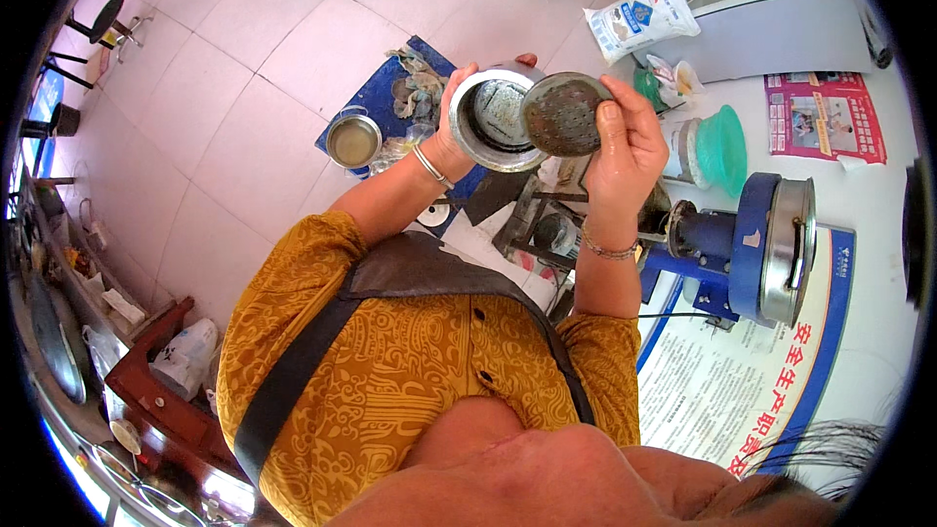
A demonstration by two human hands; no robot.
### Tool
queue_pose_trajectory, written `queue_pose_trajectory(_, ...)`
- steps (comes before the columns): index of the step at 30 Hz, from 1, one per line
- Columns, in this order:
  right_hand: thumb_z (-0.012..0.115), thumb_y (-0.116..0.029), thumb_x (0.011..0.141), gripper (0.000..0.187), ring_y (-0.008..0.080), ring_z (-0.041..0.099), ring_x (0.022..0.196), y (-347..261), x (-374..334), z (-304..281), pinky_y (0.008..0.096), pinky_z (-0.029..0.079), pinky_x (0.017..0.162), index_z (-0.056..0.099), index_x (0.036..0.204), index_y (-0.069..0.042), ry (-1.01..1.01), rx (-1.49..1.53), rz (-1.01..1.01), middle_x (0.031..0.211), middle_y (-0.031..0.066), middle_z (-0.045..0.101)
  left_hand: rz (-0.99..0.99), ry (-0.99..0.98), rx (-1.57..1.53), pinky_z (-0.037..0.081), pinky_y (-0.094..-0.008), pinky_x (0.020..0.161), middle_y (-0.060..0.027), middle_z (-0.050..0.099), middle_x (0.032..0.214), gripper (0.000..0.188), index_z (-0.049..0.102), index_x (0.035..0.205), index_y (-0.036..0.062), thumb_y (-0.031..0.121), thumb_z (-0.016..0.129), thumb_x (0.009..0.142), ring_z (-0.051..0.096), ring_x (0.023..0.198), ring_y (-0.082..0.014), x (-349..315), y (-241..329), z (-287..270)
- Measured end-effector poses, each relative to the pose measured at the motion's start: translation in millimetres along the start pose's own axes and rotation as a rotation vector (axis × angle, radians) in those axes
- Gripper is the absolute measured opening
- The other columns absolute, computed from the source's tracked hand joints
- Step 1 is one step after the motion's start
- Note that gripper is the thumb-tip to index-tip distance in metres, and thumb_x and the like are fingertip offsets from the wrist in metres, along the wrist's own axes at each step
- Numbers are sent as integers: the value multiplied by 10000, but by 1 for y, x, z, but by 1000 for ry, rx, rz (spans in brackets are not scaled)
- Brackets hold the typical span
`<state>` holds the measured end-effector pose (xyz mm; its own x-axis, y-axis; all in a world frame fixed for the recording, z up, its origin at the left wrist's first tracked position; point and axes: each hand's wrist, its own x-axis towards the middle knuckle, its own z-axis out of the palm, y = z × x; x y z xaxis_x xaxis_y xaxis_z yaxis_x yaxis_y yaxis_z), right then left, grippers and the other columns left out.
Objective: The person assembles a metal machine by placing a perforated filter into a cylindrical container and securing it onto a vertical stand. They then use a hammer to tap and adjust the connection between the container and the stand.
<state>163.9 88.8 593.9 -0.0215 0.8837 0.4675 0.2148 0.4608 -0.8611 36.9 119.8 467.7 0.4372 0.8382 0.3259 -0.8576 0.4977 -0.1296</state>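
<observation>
Dark, round, metal-looking disc [564,117]: partly hiding a round silver metal pot [496,109], three o'clock side
Left hand [446,127]: wrapped around pot, nine o'clock
Right hand [630,148]: pinching disc, two o'clock edge

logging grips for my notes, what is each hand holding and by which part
The left hand holds a round metal pot by its outer side; the right hand grips a dark disc by its right edge.
</observation>
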Motion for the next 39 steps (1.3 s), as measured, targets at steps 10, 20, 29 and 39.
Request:
queue_pose_trajectory(10, 680, -40, 753, 219, 198, 502, 675, -15, 25, 48, 320, 409, 770, 660, 969, -65, -60, -562, -541, 700, 50, 551, 194, -147, 128, 399, -507, 982, -225, 418, 1305, 592, 427, 1277, 137, 533, 406, 837, 455, 1173, -405, 40, 23, 34)
queue_pose_trajectory(20, 693, -72, 693, 252, 196, 474, 757, -44, 45, 62, 427, 362, 868, 653, 942, -95, -126, -742, -812, 771, 5, 591, 183, -448, -27, 390, -582, 962, -207, 422, 1205, 571, 455, 1190, 160, 547, 488, 771, 413, 1139, -487, 67, 35, 81)
queue_pose_trajectory(29, 616, -52, 811, 254, 277, 530, 957, -36, 65, 57, 336, 437, 816, 582, 1062, -21, -68, -506, -545, 1055, 137, 506, 175, -192, 112, 453, -420, 928, -178, 513, 1218, 624, 427, 1254, 75, 507, 476, 807, 534, 1096, -305, 55, 42, 83)
queue_pose_trajectory(39, 629, -52, 773, 290, 293, 465, 960, -4, 52, 61, 384, 386, 838, 580, 1057, -27, -172, -495, -530, 1060, 134, 516, 139, -127, -74, 488, -416, 869, -137, 568, 1108, 581, 437, 1223, 80, 496, 476, 819, 585, 1002, -292, 48, 32, 39)
